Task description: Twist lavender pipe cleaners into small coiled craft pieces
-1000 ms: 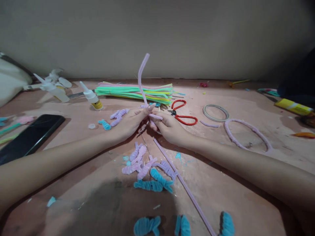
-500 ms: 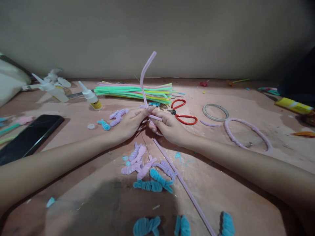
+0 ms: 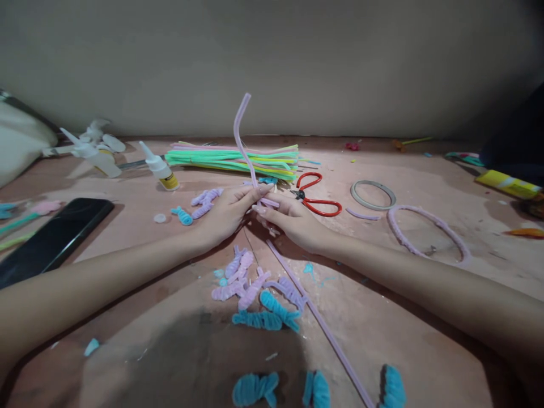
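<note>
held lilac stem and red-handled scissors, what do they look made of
Held lilac stem: matte, likely chenille over wire; its dull-surfaced free end stands up, bent. Red-handled scissors: handles look like glossy plastic or plastic coating, being smooth and shiny red; the blades are too small to judge.

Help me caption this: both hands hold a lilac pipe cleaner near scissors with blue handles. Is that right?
No: the scissors have red handles, as the head view shows. The left hand and right hand do hold a lilac pipe cleaner near them.
</note>
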The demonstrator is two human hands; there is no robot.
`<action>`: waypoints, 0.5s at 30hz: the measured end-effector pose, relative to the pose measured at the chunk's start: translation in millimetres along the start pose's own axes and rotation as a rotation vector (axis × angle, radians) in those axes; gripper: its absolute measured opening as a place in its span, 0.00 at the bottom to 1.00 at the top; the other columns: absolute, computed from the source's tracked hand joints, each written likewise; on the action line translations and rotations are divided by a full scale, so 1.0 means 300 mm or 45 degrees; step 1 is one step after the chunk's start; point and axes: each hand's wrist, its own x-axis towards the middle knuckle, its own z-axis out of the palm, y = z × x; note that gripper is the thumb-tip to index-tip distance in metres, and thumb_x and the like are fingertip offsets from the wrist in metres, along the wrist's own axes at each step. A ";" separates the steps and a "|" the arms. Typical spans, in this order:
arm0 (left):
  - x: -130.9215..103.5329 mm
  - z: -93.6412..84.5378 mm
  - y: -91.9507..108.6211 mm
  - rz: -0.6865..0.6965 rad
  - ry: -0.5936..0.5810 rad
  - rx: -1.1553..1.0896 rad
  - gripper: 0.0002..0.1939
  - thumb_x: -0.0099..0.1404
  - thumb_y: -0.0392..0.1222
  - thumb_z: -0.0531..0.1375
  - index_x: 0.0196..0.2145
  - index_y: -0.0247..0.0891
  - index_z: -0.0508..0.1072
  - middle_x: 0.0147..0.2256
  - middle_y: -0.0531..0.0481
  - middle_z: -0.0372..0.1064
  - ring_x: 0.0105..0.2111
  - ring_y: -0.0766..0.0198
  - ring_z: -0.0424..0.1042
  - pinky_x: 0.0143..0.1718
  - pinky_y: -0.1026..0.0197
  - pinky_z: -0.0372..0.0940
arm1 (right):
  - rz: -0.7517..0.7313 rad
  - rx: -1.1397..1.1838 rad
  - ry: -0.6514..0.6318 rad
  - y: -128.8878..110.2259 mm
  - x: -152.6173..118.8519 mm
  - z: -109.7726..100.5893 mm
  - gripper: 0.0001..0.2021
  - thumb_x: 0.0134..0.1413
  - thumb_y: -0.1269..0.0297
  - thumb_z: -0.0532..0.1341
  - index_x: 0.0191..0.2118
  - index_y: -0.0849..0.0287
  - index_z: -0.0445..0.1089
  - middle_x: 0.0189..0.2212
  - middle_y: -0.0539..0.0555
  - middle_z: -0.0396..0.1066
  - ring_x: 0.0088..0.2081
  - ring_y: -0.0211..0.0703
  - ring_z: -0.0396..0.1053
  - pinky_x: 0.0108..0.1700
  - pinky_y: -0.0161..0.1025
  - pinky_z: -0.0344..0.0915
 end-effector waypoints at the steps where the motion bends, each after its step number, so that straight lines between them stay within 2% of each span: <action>1: 0.000 -0.002 0.000 0.001 0.021 0.024 0.27 0.61 0.64 0.70 0.28 0.35 0.73 0.17 0.58 0.59 0.14 0.74 0.55 0.15 0.69 0.49 | 0.001 0.035 0.016 0.002 -0.001 0.003 0.06 0.66 0.64 0.63 0.39 0.58 0.66 0.25 0.44 0.59 0.25 0.33 0.53 0.28 0.34 0.50; 3: 0.001 -0.009 -0.002 0.006 0.083 0.075 0.28 0.63 0.67 0.67 0.30 0.36 0.74 0.15 0.59 0.56 0.12 0.74 0.51 0.13 0.68 0.46 | 0.018 0.091 0.036 0.003 -0.003 0.010 0.08 0.65 0.61 0.64 0.38 0.58 0.66 0.24 0.43 0.58 0.25 0.33 0.52 0.28 0.35 0.50; 6: 0.006 -0.023 -0.009 0.039 0.141 0.105 0.31 0.65 0.71 0.61 0.34 0.36 0.77 0.18 0.55 0.64 0.16 0.70 0.62 0.15 0.67 0.54 | 0.065 0.187 0.049 0.000 -0.003 0.015 0.14 0.67 0.58 0.63 0.32 0.58 0.64 0.23 0.43 0.55 0.23 0.32 0.50 0.27 0.35 0.48; 8: 0.009 -0.029 -0.012 0.055 0.161 0.118 0.32 0.66 0.71 0.60 0.36 0.35 0.78 0.20 0.53 0.67 0.18 0.68 0.66 0.17 0.67 0.57 | 0.079 0.198 0.031 -0.006 0.002 0.011 0.14 0.67 0.58 0.63 0.32 0.58 0.64 0.23 0.43 0.56 0.23 0.31 0.49 0.26 0.34 0.47; 12: 0.014 -0.029 -0.015 0.040 0.241 0.148 0.31 0.68 0.71 0.59 0.40 0.37 0.78 0.21 0.54 0.67 0.15 0.71 0.59 0.15 0.67 0.50 | 0.068 0.224 -0.040 -0.022 0.019 -0.005 0.11 0.72 0.57 0.56 0.39 0.58 0.66 0.21 0.44 0.57 0.21 0.32 0.51 0.24 0.33 0.48; 15: 0.015 -0.023 -0.012 0.058 0.277 0.115 0.29 0.69 0.70 0.59 0.38 0.38 0.75 0.19 0.57 0.61 0.14 0.73 0.55 0.15 0.68 0.47 | 0.095 0.234 -0.021 -0.029 0.027 -0.011 0.13 0.75 0.58 0.50 0.42 0.58 0.65 0.21 0.44 0.59 0.20 0.33 0.51 0.23 0.33 0.48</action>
